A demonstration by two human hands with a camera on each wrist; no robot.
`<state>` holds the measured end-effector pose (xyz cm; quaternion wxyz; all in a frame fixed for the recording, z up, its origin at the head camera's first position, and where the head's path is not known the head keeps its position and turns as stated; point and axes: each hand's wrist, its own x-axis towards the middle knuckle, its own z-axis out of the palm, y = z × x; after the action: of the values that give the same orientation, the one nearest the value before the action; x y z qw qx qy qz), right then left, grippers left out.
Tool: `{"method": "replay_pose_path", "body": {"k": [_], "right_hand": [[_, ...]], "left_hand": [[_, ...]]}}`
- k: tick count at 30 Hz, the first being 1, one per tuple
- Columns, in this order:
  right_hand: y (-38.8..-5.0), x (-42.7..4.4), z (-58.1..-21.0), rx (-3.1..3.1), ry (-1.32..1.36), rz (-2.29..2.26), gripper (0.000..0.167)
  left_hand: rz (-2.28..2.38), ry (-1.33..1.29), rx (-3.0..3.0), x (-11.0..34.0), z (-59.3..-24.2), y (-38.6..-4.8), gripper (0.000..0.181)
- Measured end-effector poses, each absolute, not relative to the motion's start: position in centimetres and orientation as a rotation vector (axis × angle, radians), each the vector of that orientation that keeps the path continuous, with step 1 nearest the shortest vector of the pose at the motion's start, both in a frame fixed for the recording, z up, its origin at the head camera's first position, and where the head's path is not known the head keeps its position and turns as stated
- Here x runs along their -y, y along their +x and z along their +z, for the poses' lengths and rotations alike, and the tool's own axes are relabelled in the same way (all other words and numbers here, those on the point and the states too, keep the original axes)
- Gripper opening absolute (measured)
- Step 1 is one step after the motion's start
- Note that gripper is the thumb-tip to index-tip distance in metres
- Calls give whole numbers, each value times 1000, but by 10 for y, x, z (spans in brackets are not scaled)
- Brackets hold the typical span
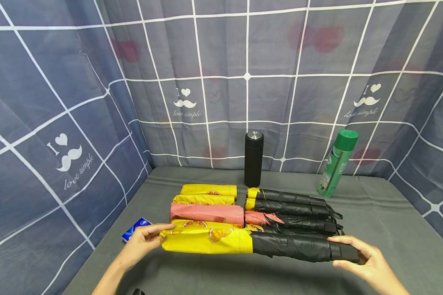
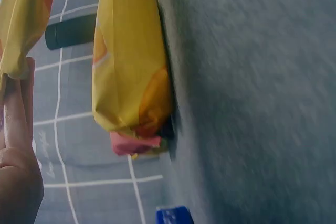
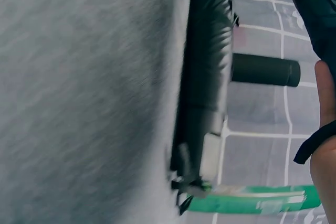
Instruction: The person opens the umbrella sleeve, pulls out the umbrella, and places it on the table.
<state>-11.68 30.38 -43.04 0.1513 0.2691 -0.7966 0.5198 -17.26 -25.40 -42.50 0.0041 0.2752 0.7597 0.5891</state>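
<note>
A folded umbrella (image 1: 288, 245), black with a yellow orange-slice sleeve over its left half, is held level above the near part of the table. My left hand (image 1: 144, 241) pinches its yellow end between thumb and fingers. At the black handle end, my right hand (image 1: 365, 258) grips with the thumb below and fingers above. Right behind it several more folded umbrellas lie side by side. Among them is one with a pink sleeve (image 1: 206, 214), and at the back one with a yellow sleeve (image 1: 203, 189). In the left wrist view, a lying umbrella's yellow sleeve (image 2: 131, 51) shows close up.
A black thermos bottle (image 1: 254, 162) stands behind the row. To its right is a green spray can (image 1: 337, 164). A small blue packet (image 1: 136, 228) lies on the grey table beyond my left hand. Checked curtains hang around the table's back and sides.
</note>
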Motion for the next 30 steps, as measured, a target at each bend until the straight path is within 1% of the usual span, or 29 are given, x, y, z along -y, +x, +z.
{"method": "replay_pose_path", "body": {"k": [4, 8, 11, 18, 21, 30], "right_hand": [[-115, -311, -438, 2317, 728, 1612, 47], [-115, -315, -447, 2350, 704, 1558, 47], [-115, -317, -451, 2396, 640, 1419, 46], [-116, -323, -458, 2485, 574, 1530, 42], [-116, -326, -462, 2533, 533, 1468, 40], [-121, -332, -471, 2537, 597, 1523, 41]], "left_hand": [[1816, 838, -2390, 262, -429, -171, 30], [1809, 809, -2374, 266, -432, -169, 30], [1828, 780, -2346, 268, -435, -169, 30], [1851, 775, -2297, 275, -443, -171, 33], [1839, 773, -2290, 276, -446, -171, 33], [1801, 785, -2291, 275, -452, -173, 33]]}}
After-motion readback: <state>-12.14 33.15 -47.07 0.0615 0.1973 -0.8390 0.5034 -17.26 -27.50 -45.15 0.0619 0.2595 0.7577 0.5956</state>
